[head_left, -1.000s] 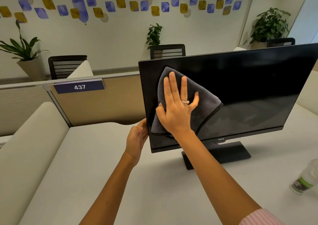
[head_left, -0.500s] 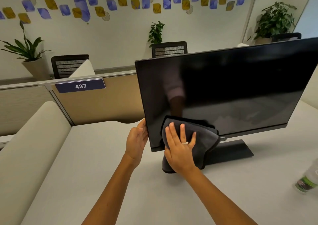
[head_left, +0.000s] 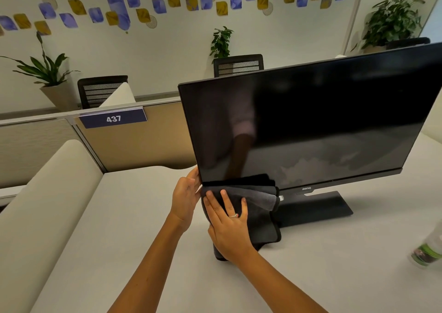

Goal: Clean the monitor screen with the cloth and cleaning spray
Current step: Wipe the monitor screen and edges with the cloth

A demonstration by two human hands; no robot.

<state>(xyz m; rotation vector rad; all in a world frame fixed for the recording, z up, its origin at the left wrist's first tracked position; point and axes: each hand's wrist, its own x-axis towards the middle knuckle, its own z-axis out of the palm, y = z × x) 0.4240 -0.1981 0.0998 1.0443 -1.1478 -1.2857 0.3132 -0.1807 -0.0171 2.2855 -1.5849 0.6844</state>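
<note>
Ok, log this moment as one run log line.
stage: wiping | right hand: flat on cloth, monitor bottom-left corner | left hand: steadying left edge | spray bottle: on desk

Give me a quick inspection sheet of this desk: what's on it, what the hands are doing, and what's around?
Surface: white desk, bare in front.
Job's things: monitor upright on its stand; grey cloth at the screen's lower left corner; spray bottle at the right edge, blurred.
Clutter: nothing seen.
Grippers: left hand steadies the monitor's left edge; right hand presses flat on the cloth.
Cables: nothing seen.
Surroundings: partition sign 437, office chairs, potted plants.
</note>
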